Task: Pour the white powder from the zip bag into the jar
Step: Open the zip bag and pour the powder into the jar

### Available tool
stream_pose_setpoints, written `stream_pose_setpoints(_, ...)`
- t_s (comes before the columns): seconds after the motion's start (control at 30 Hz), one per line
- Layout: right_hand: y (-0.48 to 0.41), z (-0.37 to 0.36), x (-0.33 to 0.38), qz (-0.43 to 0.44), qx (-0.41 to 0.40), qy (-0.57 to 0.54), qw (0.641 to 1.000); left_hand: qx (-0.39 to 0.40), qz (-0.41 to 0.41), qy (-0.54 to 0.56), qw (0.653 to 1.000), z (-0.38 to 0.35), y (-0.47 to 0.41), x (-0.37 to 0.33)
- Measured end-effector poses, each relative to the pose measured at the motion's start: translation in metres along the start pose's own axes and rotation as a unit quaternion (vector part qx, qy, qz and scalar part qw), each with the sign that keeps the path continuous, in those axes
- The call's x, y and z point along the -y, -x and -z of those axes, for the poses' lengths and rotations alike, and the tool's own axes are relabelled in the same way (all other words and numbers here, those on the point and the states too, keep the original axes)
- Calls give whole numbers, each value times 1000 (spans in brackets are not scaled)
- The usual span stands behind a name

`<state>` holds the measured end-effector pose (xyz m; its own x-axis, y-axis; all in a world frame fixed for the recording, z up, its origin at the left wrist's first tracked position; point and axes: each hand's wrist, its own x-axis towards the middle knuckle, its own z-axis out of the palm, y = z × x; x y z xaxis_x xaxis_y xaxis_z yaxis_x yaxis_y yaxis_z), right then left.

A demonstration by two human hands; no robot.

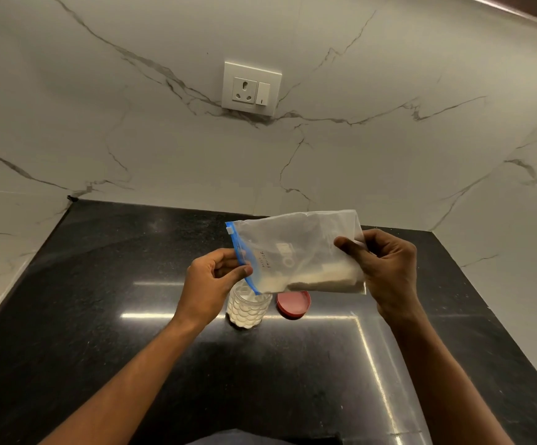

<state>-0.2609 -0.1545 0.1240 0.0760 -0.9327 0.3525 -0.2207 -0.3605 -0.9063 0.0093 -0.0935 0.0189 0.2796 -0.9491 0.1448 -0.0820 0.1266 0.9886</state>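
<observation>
A clear zip bag (296, 248) with a blue zip strip is held sideways above the black counter. White powder lies along its lower edge. My left hand (211, 282) pinches the blue zip end, whose lower corner hangs just over the mouth of a clear patterned jar (247, 308). My right hand (386, 268) grips the bag's bottom end, slightly higher. The jar stands upright without a lid and holds white powder to well over half its height. Part of the jar's rim is hidden behind the bag and my left hand.
A red lid (293, 305) lies flat on the black counter (132, 300) just right of the jar. White marble walls close the counter at the back and both sides. A wall socket with switch (251, 88) sits above.
</observation>
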Motion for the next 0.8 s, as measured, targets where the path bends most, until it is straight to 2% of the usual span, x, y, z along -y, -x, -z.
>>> stream_pose_setpoints(0.8,-14,3,-2,5,35,14,999,-8,1,15,1000,-2,2,-6)
